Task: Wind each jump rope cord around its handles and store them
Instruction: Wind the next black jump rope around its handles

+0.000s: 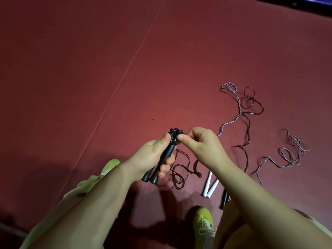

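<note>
1. Winding the thin dark cord (180,169) onto the pair of slim black plastic handles (162,159) looks barely begun: I see only a few turns bunched at the handles' top end, just below centre frame, while most of the cord lies in loose loops on the dark red floor (107,69) beneath.
2. Risk: those loops on the floor could knot as they are drawn up, since they cross one another.
3. Risk: the two handles could splay apart if the hold loosens, and the first turns would then slide off the end.
4. My left hand (152,157) reaches in from the lower left, fingers (166,168) curled round both handles, thumb pressed near the top.
5. My right hand (201,142) comes from the lower right, thumb and fingertips pinching the cord right at the handle tops.
6. Waiting at right of frame: a pair of white plastic handles (211,186) with a grey cord (231,108) sprawled upward, and another black handle (224,199) partly hidden by my right forearm.
</note>
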The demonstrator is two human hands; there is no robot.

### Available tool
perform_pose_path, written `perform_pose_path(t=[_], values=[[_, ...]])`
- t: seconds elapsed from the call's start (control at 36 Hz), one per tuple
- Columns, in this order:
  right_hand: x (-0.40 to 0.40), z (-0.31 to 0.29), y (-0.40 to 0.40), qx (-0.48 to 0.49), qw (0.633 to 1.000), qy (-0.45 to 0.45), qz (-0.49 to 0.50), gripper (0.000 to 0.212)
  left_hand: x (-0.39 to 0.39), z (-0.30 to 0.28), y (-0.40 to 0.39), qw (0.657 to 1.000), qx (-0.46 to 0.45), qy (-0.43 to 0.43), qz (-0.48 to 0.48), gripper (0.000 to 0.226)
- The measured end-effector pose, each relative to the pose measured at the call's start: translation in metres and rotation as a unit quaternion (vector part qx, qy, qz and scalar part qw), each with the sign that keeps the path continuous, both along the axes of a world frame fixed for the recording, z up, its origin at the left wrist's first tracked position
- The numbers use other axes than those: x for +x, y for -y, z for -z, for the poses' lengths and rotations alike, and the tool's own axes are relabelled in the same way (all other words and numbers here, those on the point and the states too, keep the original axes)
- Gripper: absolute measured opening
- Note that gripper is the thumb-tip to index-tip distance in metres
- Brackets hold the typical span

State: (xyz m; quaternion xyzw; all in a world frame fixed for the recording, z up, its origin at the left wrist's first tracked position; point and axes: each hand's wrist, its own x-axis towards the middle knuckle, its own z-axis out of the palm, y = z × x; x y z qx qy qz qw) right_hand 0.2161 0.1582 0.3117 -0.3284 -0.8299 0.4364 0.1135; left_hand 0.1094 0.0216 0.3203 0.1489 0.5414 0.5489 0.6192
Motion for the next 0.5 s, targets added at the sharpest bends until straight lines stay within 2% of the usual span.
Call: perform_pose_path(t=[0.06,0.17,0.36,0.44,0.5], values=[[-0.001,-0.001,0.003,0.008,1.0,0.012,0.006,0.045,0.0,0.001,0.0,1.0,-0.005,-0.03,-0.004,0.052],[-0.003,-0.004,0.007,0.021,0.999,0.048,-0.001,0.051,0.0,0.003,-0.001,0.997,-0.015,-0.073,-0.011,0.029],[0.0,-0.026,0.004,-0.05,0.992,0.07,-0.091,0.042,-0.007,0.011,-0.002,0.989,-0.046,-0.136,-0.037,0.027],[0.005,-0.039,-0.004,0.027,0.973,0.163,-0.162,0.02,-0.01,0.015,-0.003,0.986,-0.063,-0.149,-0.036,0.026],[0.009,-0.045,-0.008,0.074,0.961,0.193,-0.183,0.024,-0.009,0.018,-0.003,0.984,-0.07,-0.161,-0.026,0.025]])
